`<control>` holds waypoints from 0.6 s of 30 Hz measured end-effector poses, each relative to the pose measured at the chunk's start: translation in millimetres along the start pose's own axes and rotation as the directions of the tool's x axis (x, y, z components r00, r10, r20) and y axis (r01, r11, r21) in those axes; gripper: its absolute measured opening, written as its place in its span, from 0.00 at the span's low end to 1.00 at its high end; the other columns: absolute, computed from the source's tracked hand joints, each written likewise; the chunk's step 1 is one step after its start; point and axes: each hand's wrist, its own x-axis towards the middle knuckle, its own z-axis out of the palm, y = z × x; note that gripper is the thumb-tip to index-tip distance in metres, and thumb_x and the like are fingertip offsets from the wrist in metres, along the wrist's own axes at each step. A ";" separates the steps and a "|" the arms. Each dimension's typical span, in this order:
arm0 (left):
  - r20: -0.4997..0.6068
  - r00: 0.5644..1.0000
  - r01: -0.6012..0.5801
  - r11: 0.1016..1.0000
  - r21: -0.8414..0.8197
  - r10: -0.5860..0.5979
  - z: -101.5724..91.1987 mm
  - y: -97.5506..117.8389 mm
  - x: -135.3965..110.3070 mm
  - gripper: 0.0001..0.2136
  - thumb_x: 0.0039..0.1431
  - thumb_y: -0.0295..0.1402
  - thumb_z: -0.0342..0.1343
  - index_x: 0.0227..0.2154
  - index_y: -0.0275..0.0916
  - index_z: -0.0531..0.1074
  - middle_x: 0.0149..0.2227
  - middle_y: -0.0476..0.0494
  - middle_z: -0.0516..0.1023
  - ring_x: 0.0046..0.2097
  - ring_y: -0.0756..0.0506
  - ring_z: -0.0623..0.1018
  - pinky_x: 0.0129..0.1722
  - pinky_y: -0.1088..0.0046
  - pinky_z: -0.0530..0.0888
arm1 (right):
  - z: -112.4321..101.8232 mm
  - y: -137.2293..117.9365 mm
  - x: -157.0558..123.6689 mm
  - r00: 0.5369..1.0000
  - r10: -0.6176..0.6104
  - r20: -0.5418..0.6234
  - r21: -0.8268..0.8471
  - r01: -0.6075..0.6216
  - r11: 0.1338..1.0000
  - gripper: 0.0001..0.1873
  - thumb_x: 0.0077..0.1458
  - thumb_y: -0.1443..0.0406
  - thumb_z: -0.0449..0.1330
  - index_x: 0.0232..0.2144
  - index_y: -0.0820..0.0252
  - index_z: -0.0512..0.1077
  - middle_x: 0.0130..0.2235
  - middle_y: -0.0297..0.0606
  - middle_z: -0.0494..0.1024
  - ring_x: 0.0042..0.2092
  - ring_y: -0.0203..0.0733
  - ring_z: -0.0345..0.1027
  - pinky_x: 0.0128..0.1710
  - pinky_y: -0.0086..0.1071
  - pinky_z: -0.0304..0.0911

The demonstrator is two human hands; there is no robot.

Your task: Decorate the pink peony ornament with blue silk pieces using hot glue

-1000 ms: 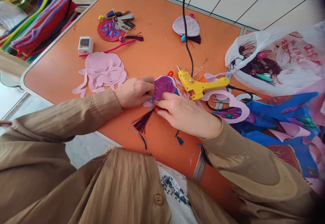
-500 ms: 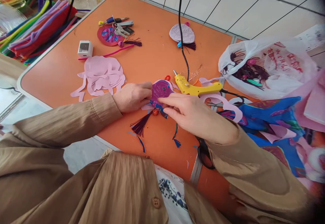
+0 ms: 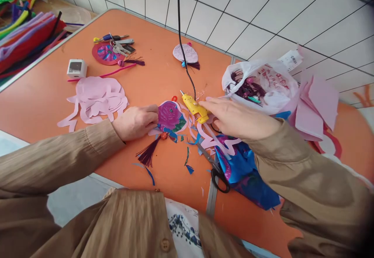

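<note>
On the orange desk (image 3: 146,82), the yellow glue gun (image 3: 193,106) lies with its metal tip pointing away and to the left. Just left of the glue gun is the flower ornament (image 3: 170,116), its purple bloom facing up. The left hand (image 3: 136,122), farther left of the glue gun, has its fingers bent and pinching the ornament's edge. The right hand (image 3: 242,117) covers the glue gun's handle, its fingers stretched out and the thumb apart from them; whether they touch the handle I cannot tell. Nearer the person than the glue gun are the ornament's dark tassel (image 3: 147,151) and black-handled scissors (image 3: 215,169). A white plastic bag (image 3: 280,90) sits right of the glue gun; pink cutouts (image 3: 101,92) lie heaped well to the gun's left.
</note>
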 end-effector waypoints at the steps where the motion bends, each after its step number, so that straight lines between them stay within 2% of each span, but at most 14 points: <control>1: 0.001 1.000 0.002 1.000 -0.003 -0.002 0.0 0.1 0.0 0.12 0.66 0.30 0.48 0.31 0.37 0.76 0.39 0.40 0.79 0.33 0.49 0.76 0.31 0.75 0.69 | 4.4 0.4 0.9 1.000 -0.008 -0.005 -0.029 0.007 1.000 0.26 0.55 0.76 0.54 0.57 0.67 0.67 0.46 0.50 0.76 0.49 0.54 0.71 0.48 0.43 0.64; 4: -0.005 1.000 0.013 1.000 -0.008 -0.013 0.6 0.3 0.1 0.13 0.66 0.30 0.47 0.31 0.37 0.76 0.39 0.41 0.79 0.33 0.49 0.76 0.31 0.74 0.70 | 12.1 1.1 4.0 0.999 0.023 -0.046 -0.138 -0.029 0.990 0.30 0.57 0.74 0.54 0.62 0.69 0.60 0.47 0.51 0.74 0.49 0.55 0.70 0.48 0.42 0.62; 7: -0.007 1.000 0.020 1.000 -0.007 -0.020 1.9 -0.1 0.6 0.12 0.65 0.30 0.48 0.30 0.37 0.76 0.38 0.41 0.79 0.32 0.49 0.76 0.31 0.75 0.69 | 17.4 2.4 9.0 0.995 0.057 -0.083 -0.167 -0.070 0.983 0.24 0.58 0.73 0.54 0.57 0.68 0.68 0.46 0.51 0.73 0.45 0.53 0.70 0.47 0.41 0.63; 10: -0.010 1.000 0.026 1.000 0.005 -0.026 2.9 -0.3 1.0 0.11 0.63 0.28 0.49 0.29 0.36 0.76 0.38 0.41 0.79 0.32 0.50 0.75 0.30 0.75 0.69 | 20.3 6.3 11.2 0.988 0.050 -0.143 -0.080 -0.062 0.995 0.22 0.57 0.77 0.51 0.51 0.66 0.72 0.46 0.51 0.72 0.45 0.50 0.70 0.46 0.38 0.64; 13: -0.014 0.999 0.028 1.000 0.000 -0.028 2.9 0.3 1.4 0.11 0.62 0.27 0.49 0.28 0.37 0.75 0.38 0.42 0.79 0.32 0.50 0.75 0.30 0.75 0.68 | 16.0 13.2 4.7 0.975 0.014 -0.221 0.019 -0.010 1.000 0.23 0.52 0.79 0.52 0.50 0.67 0.72 0.50 0.54 0.70 0.51 0.52 0.69 0.51 0.40 0.65; 16: 0.000 0.999 0.037 0.999 -0.016 -0.037 2.5 1.2 2.3 0.10 0.61 0.26 0.50 0.28 0.37 0.75 0.37 0.42 0.79 0.32 0.50 0.76 0.31 0.75 0.68 | 6.6 20.1 -11.2 0.928 0.013 -0.373 0.079 0.018 0.997 0.24 0.47 0.80 0.54 0.47 0.64 0.70 0.53 0.57 0.71 0.56 0.53 0.67 0.56 0.41 0.64; 18: 0.011 0.999 0.042 0.999 -0.012 -0.042 2.1 1.9 3.1 0.11 0.61 0.27 0.49 0.28 0.37 0.75 0.37 0.43 0.79 0.33 0.50 0.76 0.31 0.75 0.68 | 1.6 21.5 -24.2 0.886 0.071 -0.458 0.176 0.012 0.984 0.21 0.48 0.75 0.59 0.46 0.59 0.69 0.50 0.54 0.74 0.51 0.51 0.70 0.51 0.42 0.67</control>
